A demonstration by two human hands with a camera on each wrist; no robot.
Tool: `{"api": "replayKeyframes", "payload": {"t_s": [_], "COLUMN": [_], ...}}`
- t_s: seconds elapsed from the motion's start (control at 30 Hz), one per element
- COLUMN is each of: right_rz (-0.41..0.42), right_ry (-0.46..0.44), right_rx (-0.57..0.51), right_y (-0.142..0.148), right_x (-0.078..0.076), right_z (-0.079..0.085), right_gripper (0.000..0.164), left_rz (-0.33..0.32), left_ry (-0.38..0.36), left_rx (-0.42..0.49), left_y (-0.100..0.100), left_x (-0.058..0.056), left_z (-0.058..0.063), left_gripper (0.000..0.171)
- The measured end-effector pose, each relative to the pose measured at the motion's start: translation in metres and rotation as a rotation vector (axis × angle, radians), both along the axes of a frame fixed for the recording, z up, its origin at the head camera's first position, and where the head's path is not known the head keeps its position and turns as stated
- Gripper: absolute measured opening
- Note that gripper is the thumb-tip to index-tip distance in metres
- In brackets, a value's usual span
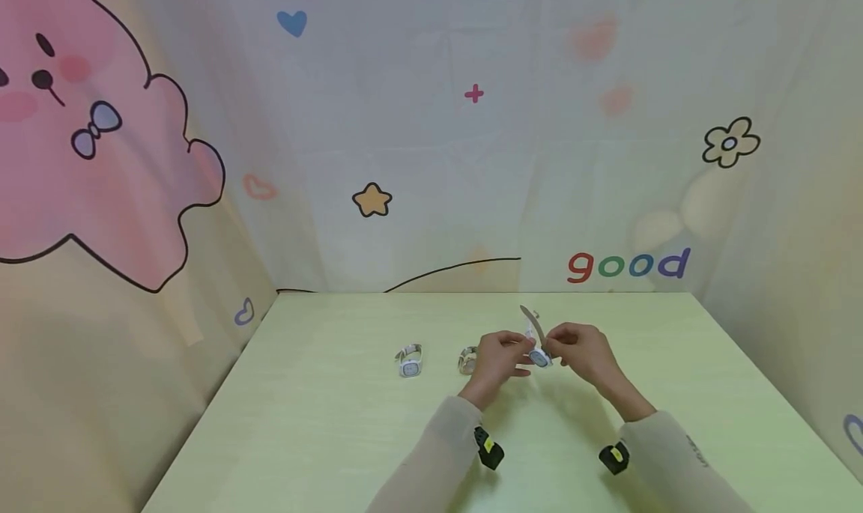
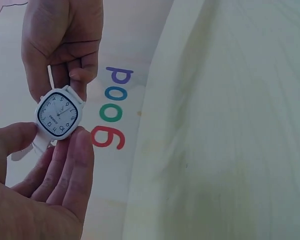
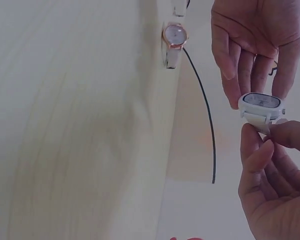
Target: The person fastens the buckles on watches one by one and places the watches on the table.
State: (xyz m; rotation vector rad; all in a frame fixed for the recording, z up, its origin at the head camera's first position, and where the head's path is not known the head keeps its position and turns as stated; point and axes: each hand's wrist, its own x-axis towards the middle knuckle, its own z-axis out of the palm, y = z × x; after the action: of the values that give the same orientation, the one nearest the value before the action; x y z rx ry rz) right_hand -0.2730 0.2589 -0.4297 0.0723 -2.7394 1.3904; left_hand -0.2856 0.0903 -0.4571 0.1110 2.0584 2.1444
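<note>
A white wristwatch [image 1: 539, 358] with a rounded-square face is held above the table between both hands. My left hand [image 1: 497, 362] pinches it between thumb and fingers at one side of the case, where one strap half leaves it. My right hand [image 1: 585, 352] pinches the other strap half close to the case, its thumb and index finger meeting there in the right wrist view. The strap is undone, and one long end stands up in the head view. The dial [image 2: 59, 114] with its numerals faces the left wrist camera.
To the left on the pale table [image 1: 323, 423] stands a second white watch [image 1: 410, 365]. Another watch [image 1: 467, 360], with a rose-gold round case in the right wrist view, is partly behind my left hand. A printed curtain [image 1: 431, 138] hangs behind the table.
</note>
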Motion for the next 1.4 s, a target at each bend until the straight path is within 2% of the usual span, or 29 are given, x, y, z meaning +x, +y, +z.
{"api": "replayKeyframes", "payload": {"t_s": [0.13,0.33,0.73,0.9,1.17,1.4], "right_rz": [0.003,0.020,0.034,0.047,0.029,0.031], "right_ry": [0.003,0.043,0.014,0.014,-0.001,0.018], "right_rx": [-0.023,-0.072,-0.237,-0.278,-0.357,-0.380], "right_y": [-0.008,-0.021,-0.043,-0.049,-0.062,-0.070], "right_x": [0.000,-0.001,-0.003,-0.005,-0.004,-0.002], "right_z": [0.003,0.005,0.008,0.008,0.013,0.013], "right_gripper": [0.019,0.020,0.035,0.039,0.039,0.034], "left_rz": [-0.006,0.008,0.021,-0.002,-0.010,0.010], "left_ry": [0.039,0.057,0.108,0.129,0.167,0.189], "left_rx": [-0.036,-0.066,0.019,-0.013,-0.123,-0.119], "left_y": [-0.011,-0.026,-0.053,-0.060,-0.075,-0.086], "left_x": [-0.002,-0.005,-0.013,-0.013,-0.008,-0.008], "left_z": [0.006,0.011,0.015,0.019,0.023,0.021], "left_gripper": [0.021,0.019,0.035,0.038,0.031,0.031]}}
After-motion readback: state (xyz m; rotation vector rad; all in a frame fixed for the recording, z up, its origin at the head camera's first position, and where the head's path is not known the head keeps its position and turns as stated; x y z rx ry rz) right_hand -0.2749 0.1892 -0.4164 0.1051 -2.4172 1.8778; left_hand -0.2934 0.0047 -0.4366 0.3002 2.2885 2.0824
